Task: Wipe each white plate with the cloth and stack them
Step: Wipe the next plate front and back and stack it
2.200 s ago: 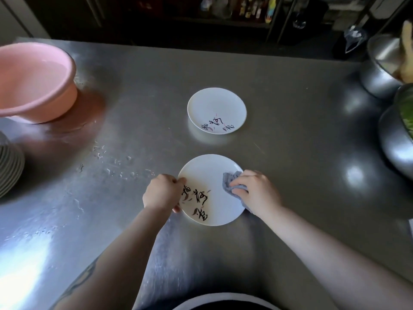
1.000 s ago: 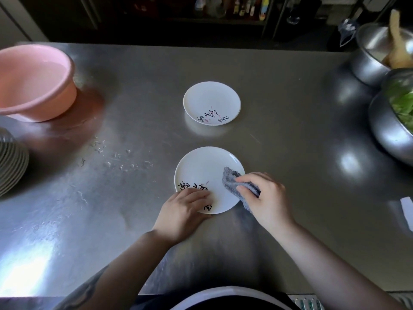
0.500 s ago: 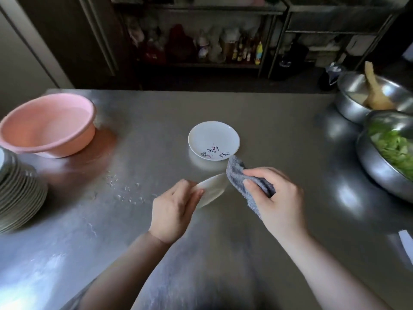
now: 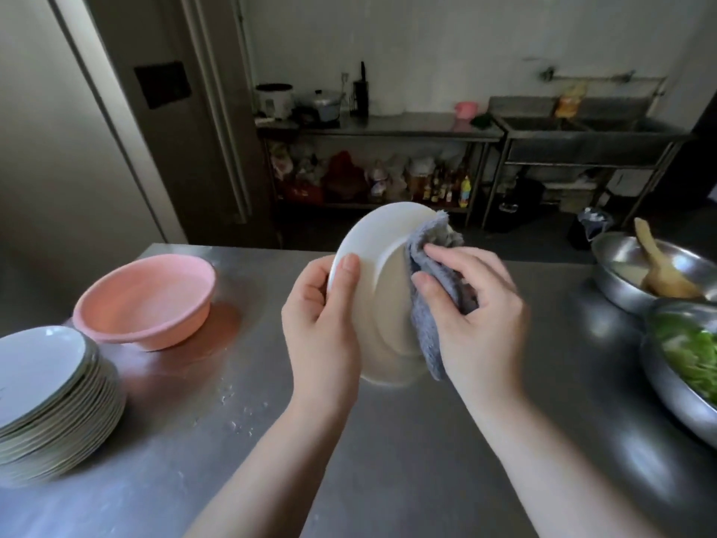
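Left hand gripping raised plate, right hand pressing cloth

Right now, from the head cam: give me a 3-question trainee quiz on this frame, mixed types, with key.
1. True or false: the white plate lies flat on the steel table.
2. Which hand presses the grey cloth to the plate? A) left hand B) right hand
3. Fill in: the stack of plates sits beside the pink ____.

Key: 1 false, it is held up, tilted on edge; 2 B; 3 basin.
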### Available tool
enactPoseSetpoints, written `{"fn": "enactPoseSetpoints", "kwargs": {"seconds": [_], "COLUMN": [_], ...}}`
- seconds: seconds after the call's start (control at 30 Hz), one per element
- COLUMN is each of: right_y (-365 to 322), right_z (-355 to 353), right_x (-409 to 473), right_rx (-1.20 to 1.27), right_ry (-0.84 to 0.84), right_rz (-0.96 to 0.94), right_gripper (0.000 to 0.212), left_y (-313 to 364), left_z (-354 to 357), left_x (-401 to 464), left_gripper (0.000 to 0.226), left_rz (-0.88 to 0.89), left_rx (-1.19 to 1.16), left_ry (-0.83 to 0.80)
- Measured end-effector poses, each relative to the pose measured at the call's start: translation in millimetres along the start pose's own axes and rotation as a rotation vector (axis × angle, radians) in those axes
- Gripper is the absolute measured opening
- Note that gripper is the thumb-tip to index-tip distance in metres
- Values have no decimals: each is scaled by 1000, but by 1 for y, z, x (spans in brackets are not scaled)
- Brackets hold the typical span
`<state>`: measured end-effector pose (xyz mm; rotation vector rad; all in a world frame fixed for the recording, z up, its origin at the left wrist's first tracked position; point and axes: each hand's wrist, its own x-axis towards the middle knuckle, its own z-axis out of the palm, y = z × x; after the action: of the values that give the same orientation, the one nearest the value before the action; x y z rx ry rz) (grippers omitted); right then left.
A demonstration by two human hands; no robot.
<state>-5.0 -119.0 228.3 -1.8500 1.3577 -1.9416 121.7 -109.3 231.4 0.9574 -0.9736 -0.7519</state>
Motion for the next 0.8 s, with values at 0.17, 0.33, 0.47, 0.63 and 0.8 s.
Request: {"fn": "enactPoseSetpoints", "kwargs": {"seconds": [0.17, 0.33, 0.47, 0.63, 0.8], "right_y": [-13, -13, -25, -26, -44], "right_z": [7, -2, 8, -6, -26], "right_x": [-12, 7, 8, -9, 8], "right_rx": [-73, -149, -178, -137, -108], "right_ry": [-164, -116, -154, -171, 2], "right_rz": [-298, -222, -285, -274, -279], "right_gripper": [16, 17, 19, 18, 17], "left_y": [7, 4, 2, 11, 25], "left_z": [-5, -12, -12, -17, -18], "left_x": [6, 3, -1, 0, -18], "left_gripper": [24, 32, 28, 24, 20], "left_rz": [-84, -170, -236, -172, -27], "left_rx": [-191, -270, -335, -195, -35], "left_ry": [81, 68, 35, -15, -202]}}
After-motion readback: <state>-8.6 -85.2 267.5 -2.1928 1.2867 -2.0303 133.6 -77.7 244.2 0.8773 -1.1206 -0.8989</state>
